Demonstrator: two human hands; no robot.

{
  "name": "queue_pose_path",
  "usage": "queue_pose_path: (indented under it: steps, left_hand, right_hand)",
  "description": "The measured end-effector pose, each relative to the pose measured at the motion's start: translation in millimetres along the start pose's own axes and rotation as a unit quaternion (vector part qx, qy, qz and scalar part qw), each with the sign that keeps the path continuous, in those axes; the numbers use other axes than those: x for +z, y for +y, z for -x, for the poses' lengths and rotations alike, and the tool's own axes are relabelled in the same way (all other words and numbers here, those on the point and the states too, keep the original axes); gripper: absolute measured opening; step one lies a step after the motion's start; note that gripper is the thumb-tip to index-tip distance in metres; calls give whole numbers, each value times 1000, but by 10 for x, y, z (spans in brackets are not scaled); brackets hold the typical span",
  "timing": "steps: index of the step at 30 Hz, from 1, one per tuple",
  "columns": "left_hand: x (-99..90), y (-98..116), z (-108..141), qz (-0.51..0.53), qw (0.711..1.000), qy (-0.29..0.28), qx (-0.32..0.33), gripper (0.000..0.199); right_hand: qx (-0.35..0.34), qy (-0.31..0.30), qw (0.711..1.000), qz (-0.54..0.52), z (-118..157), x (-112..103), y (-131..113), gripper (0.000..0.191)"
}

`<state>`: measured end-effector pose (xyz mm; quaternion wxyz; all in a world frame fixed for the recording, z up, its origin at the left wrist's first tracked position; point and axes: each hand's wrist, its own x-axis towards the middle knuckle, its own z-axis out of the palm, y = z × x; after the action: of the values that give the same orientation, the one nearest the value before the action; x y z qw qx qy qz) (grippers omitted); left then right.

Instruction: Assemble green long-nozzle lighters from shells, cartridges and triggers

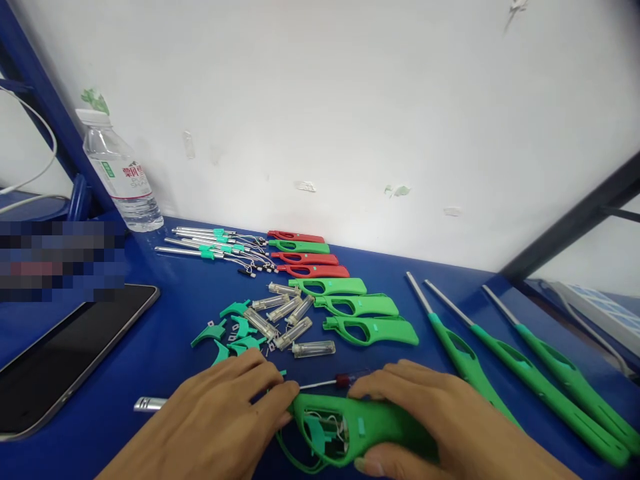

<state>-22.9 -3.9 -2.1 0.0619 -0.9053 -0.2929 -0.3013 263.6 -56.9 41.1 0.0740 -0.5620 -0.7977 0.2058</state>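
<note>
Between my hands is a green utility lighter, its handle housing not fully seated along the lower left edge. Through its opening I see a teal trigger and white wires. My left hand pinches the front end, where a silver tube sticks out to the left. My right hand is closed around the rear of the handle, thumb underneath. Just behind the lighter lies a screwdriver with a red collar; its handle is partly hidden by my right hand.
Clear fuel tanks, teal triggers, green and red housing shells, and wired tubes lie beyond my hands. Three assembled lighters lie to the right. A phone and water bottle are left; a white wall stands behind.
</note>
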Motion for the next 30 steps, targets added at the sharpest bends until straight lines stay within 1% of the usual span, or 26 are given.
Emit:
queue_pose_path:
  steps: [3,5,8,12,16,19,20,24,28,30]
  left_hand:
    - [-78,-10,-3,21,994,-105,-35,34]
    - [-132,-11,-17,27,985,-163,-57,34]
    - [-176,-3,-33,15,977,-199,-68,38]
    - [-191,6,-40,-11,976,-213,-53,36]
    - [-217,3,-38,-12,976,-209,-57,40]
    - [-205,-20,-8,-11,977,-206,-52,38]
    - [-190,-31,9,-10,978,-203,-49,37]
    - [-132,-62,62,13,987,-157,-26,32]
    - [-184,-29,25,-3,978,-200,-55,38]
    - [-221,-8,-3,-7,978,-202,-53,38]
  right_hand:
    - [5,-8,1000,3,-131,-26,-157,38]
    - [5,-20,1000,4,-194,-29,-224,36]
    - [14,-43,999,14,-242,11,-254,34]
    - [12,-65,997,38,-275,114,-238,36]
    - [-11,-49,997,57,-293,189,-234,37]
    - [-23,-46,997,62,-290,200,-239,36]
    - [-26,-47,996,64,-288,198,-239,35]
    - [-34,-40,996,72,-281,199,-218,35]
    - [-38,-34,996,75,-267,216,-191,36]
    - [-40,-38,995,81,-268,221,-192,37]
